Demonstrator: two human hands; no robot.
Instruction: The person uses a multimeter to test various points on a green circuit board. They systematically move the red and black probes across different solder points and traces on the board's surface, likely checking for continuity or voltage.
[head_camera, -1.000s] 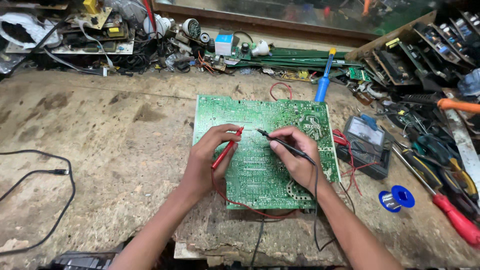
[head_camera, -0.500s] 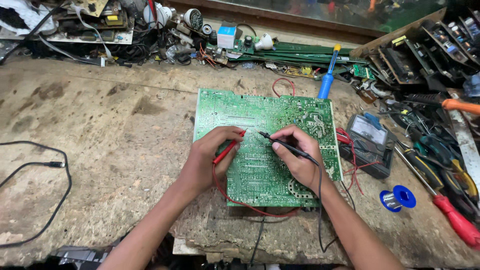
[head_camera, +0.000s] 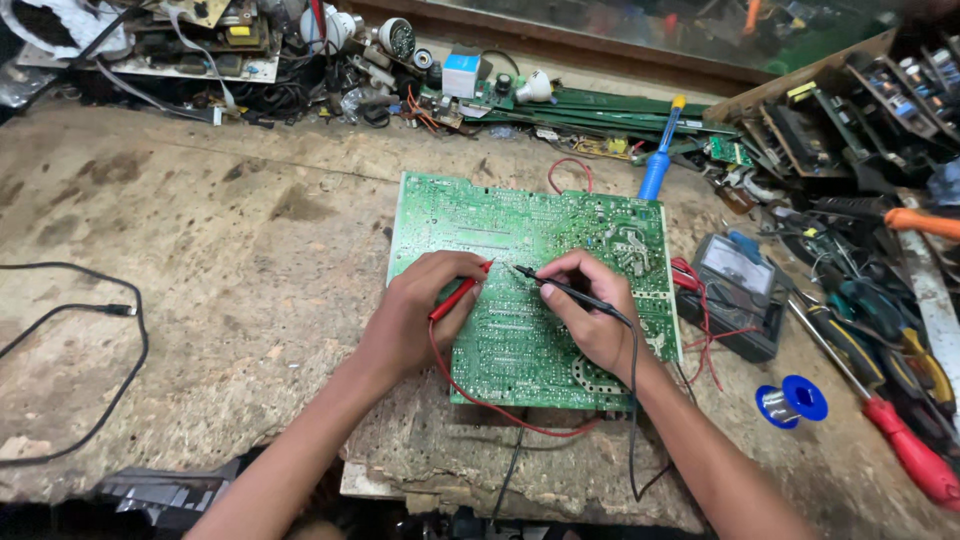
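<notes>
A worn surface (head_camera: 200, 230) carries a green circuit board (head_camera: 530, 230) at its middle, its near part hidden under both hands. The left hand (head_camera: 410, 320) pinches a red probe (head_camera: 458, 297); the right hand (head_camera: 590, 310) pinches a black probe (head_camera: 560, 288). Both tips rest on the board, close together. The fingertips are hard to make out.

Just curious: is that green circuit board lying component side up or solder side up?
Solder side up: the green circuit board lies flat, showing traces and solder dots, no parts standing up.

My left hand (head_camera: 415, 315) bare, my right hand (head_camera: 590, 315) bare, no gloves, no rings, both forearms uncovered, sleeves out of view
</notes>
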